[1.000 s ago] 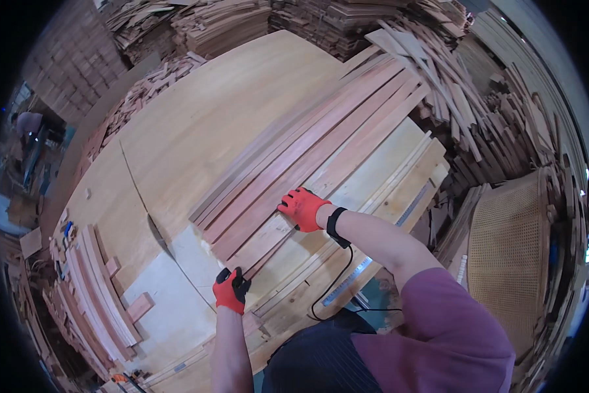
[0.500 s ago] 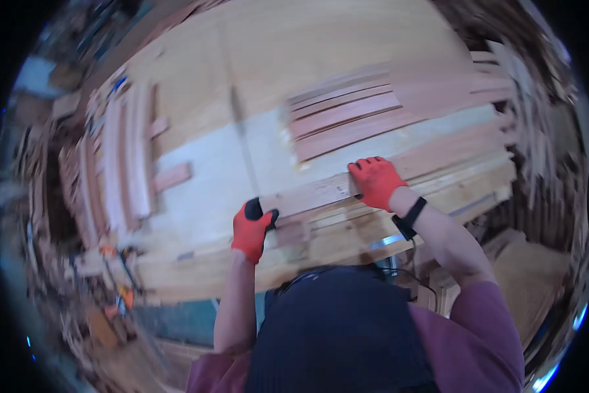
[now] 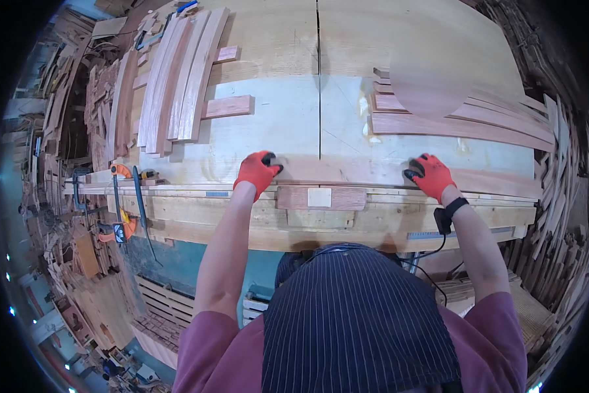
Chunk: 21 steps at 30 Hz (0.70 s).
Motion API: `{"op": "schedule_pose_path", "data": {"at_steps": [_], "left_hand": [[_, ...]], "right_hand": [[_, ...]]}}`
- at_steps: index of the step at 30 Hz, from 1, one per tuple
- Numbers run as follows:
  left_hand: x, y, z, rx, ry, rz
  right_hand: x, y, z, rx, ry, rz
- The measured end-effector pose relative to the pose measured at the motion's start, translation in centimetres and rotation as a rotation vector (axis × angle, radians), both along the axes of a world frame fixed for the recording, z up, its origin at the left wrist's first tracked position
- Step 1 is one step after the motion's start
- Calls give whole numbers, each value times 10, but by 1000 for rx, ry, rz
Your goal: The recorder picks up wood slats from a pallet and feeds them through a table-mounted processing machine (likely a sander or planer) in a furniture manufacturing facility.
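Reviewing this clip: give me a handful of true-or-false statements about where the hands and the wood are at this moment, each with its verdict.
1. Both hands wear orange-red gloves. True: the left hand and the right hand are both gloved.
2. Both hands rest on the same long wooden strip lying across the workbench. True.
3. The right hand holds the orange clamp. False: the orange clamp sits at the bench's left edge, apart from both hands.
4. A stack of reddish curved slats lies on the bench to the far left. True.
5. The short reddish wood block sits to the right of the right hand. False: it lies between the two hands, at the near edge.
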State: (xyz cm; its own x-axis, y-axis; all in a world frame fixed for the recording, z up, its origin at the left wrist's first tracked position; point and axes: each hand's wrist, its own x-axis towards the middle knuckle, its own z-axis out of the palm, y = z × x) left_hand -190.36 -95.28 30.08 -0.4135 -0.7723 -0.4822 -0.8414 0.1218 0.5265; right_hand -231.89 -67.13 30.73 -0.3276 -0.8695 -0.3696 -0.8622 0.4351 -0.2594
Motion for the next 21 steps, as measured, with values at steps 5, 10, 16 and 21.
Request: {"op": "schedule_pose_path", "data": {"at_steps": [5, 10, 16, 21], "left_hand": [[8, 6, 8, 117, 10, 59], [-11, 16, 29, 345, 126, 83], [-22, 34, -22, 291, 282, -78], [-31, 40, -6, 365, 252, -161]], "right_hand": [[13, -1, 9, 115, -59, -31], [18, 22, -15, -109, 2, -3], [19, 16, 18, 52, -35, -82], [46, 13, 15, 80, 118, 33]]}}
